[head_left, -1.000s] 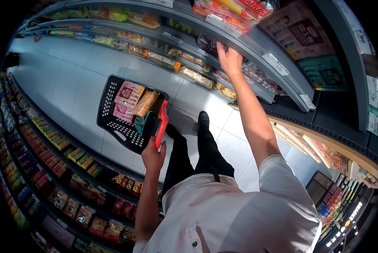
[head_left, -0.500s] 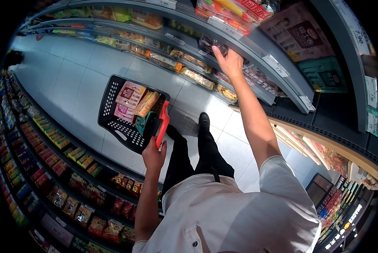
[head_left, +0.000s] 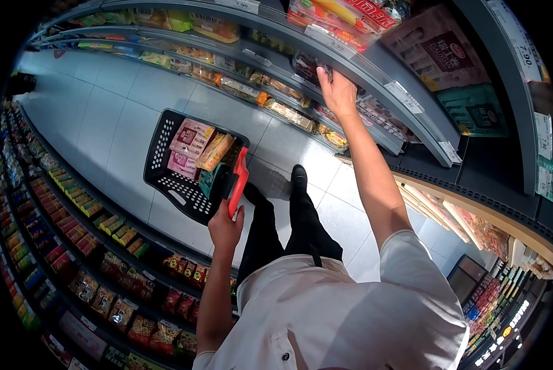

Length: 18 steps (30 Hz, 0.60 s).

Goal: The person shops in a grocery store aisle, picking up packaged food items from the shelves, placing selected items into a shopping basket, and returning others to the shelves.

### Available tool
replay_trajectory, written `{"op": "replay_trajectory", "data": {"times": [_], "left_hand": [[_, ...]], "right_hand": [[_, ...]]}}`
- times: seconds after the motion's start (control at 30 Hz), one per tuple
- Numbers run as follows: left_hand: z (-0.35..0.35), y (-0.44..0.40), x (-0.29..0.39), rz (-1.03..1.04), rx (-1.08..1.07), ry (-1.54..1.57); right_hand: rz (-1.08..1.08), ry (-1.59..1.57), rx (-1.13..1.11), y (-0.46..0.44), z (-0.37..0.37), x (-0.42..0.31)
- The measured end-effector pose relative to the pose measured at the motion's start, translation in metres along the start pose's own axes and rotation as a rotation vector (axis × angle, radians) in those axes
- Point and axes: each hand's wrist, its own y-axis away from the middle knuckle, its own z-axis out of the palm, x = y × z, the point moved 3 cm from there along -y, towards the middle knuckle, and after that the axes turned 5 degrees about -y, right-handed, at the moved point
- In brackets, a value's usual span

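My left hand (head_left: 225, 227) is closed round the red handle (head_left: 239, 182) of a black shopping basket (head_left: 163, 159), which is held out beside my legs. Inside the basket lie pink packages (head_left: 192, 138), a yellowish bread-like pack (head_left: 215, 152) and a teal package (head_left: 211, 181). My right hand (head_left: 339, 94) reaches into a shelf at the upper right. Its thumb lies against a dark, shiny package (head_left: 305, 64), with the fingers curled on its far side and partly hidden.
The grey shelf edge (head_left: 375, 77) runs just above my right hand, with price tags along it. Above it sit a red-and-white package (head_left: 350, 21) and a large pink package (head_left: 433, 46). Snack shelves (head_left: 103, 246) line the left side. Tiled floor (head_left: 119, 117) lies between.
My right hand has shifted slightly to the right, and its thumb has moved a little across the dark package. The left hand and basket stay almost still.
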Motion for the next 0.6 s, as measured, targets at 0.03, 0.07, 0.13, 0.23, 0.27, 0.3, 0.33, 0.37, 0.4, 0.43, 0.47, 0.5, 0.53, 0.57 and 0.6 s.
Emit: {"op": "replay_trajectory", "data": {"times": [0.03, 0.07, 0.13, 0.23, 0.27, 0.3, 0.33, 0.37, 0.4, 0.43, 0.47, 0.5, 0.53, 0.57, 0.6], "left_hand": [[-0.0012, -0.0001, 0.0018, 0.001, 0.006, 0.014], [-0.002, -0.0002, 0.0027, 0.002, 0.013, 0.029], [-0.0008, 0.0001, 0.001, 0.002, 0.011, 0.018], [-0.0008, 0.0006, 0.0008, 0.009, 0.02, 0.016], [-0.0009, 0.0005, 0.001, 0.013, 0.026, 0.018], [-0.0009, 0.0005, 0.0009, 0.014, 0.028, 0.016], [-0.0009, 0.0006, 0.0006, 0.015, 0.03, 0.015], [-0.001, 0.001, 0.0002, 0.016, 0.032, 0.013], [-0.0015, 0.0012, 0.0004, 0.017, 0.035, 0.015], [-0.0022, 0.0011, 0.001, 0.018, 0.038, 0.016], [-0.0027, 0.001, 0.0016, 0.019, 0.041, 0.018], [-0.003, 0.0009, 0.0021, 0.023, 0.046, 0.02], [-0.0033, 0.0009, 0.0023, 0.027, 0.051, 0.023], [-0.0034, 0.0009, 0.0023, 0.031, 0.057, 0.025], [-0.0028, 0.001, 0.0014, 0.036, 0.063, 0.027]], "right_hand": [[0.029, 0.0, -0.013, -0.0001, 0.0004, 0.0008], [0.016, 0.008, -0.003, -0.0002, 0.0003, 0.0001], [-0.011, 0.025, 0.018, -0.0001, 0.0003, -0.0014], [-0.063, 0.024, 0.048, 0.002, -0.0029, -0.0072], [-0.077, 0.039, 0.053, 0.0021, -0.0029, -0.0075], [-0.092, 0.053, 0.058, 0.0023, -0.0027, -0.0073], [-0.106, 0.068, 0.063, 0.0026, -0.0027, -0.0075], [-0.107, 0.068, 0.062, 0.0028, -0.0026, -0.008], [-0.107, 0.069, 0.061, 0.0028, -0.0028, -0.0083], [-0.107, 0.069, 0.061, 0.0026, -0.0029, -0.0084], [-0.119, 0.072, 0.073, 0.0024, -0.0023, -0.0072], [-0.131, 0.074, 0.086, 0.0023, -0.0008, -0.0054], [-0.142, 0.077, 0.098, 0.0029, 0.0003, -0.0045], [-0.12, 0.064, 0.096, 0.0041, 0.0015, -0.0031], [-0.099, 0.051, 0.093, 0.0056, 0.0023, -0.0029]]}}
